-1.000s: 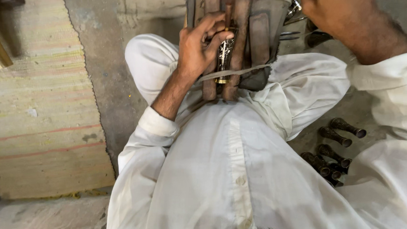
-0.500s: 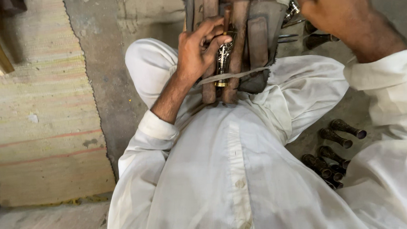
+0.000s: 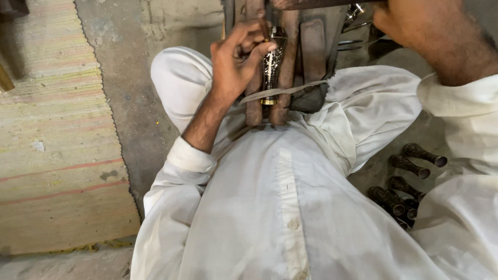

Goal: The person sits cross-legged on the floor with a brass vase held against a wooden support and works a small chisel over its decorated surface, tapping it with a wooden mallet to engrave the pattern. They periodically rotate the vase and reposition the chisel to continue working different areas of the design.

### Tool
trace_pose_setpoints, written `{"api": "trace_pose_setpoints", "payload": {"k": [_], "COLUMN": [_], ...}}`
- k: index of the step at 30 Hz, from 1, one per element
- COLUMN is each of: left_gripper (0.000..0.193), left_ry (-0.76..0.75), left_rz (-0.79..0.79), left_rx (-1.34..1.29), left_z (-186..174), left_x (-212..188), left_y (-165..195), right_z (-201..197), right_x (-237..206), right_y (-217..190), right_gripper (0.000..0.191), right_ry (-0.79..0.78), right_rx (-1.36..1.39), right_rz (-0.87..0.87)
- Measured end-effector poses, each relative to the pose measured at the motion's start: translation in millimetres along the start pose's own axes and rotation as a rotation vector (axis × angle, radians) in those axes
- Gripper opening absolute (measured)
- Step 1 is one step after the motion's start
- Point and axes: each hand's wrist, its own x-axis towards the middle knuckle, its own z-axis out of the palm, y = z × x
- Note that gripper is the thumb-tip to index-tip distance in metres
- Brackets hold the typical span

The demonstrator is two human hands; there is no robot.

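Glossy engraved metal is gleaming on the small ornate piece, sitting between worn, matt wooden bars. Dark, dull metal pieces are lying on rough concrete floor. A coarse woven mat is looking faded.

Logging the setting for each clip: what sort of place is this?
Probably a small floor-level metalcraft workshop. The person sits on a bare concrete floor beside a woven mat, working an ornate brass piece held in a wooden clamp, with similar dark metal pieces lying nearby.

I wear a loose white buttoned tunic with long cuffed sleeves, and matching white trousers.
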Motion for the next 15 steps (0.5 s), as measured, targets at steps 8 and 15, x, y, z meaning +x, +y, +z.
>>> {"api": "trace_pose_setpoints", "payload": {"k": [8,15], "left_gripper": [0.041,0.04], "left_ry": [-0.173,-0.164], "left_rz": [-0.071,-0.141], "left_rx": [-0.002,0.044], "left_z": [0.1,1.5], "left_x": [-6.6,-7.0], "left_y": [-3.8,-3.8], "right_z": [14.3,21.4], "right_x": [-3.7,-3.7], "right_y": [-1.9,-11.6], "right_gripper": [0.029,0.018], "right_ry": [0.133,0.122], "right_rx": [0.476,0.28], "right_rz": [-0.064,0.068]}}
